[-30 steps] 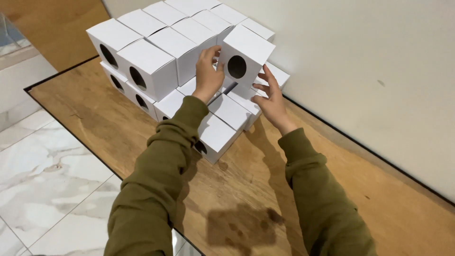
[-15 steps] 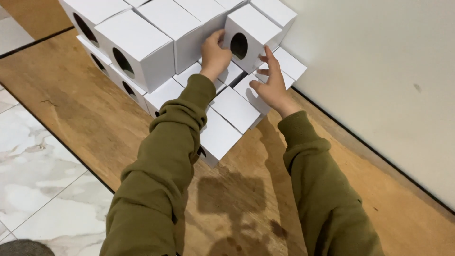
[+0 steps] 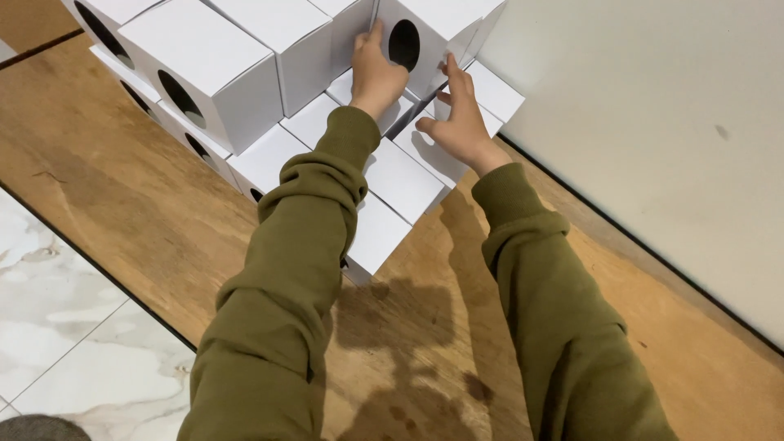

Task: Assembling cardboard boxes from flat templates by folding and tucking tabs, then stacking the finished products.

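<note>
Left hand [image 3: 377, 72] and right hand [image 3: 460, 122], fingers spread, steady one white box [image 3: 433, 37].

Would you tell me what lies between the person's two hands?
In the head view, a white box with a round dark hole stands between the left hand and the right hand; both touch it.

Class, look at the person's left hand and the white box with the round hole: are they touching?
Touching. The head view shows the left hand pressed flat against the box, its fingers lying on the face beside the dark hole, with no gap visible.
</note>
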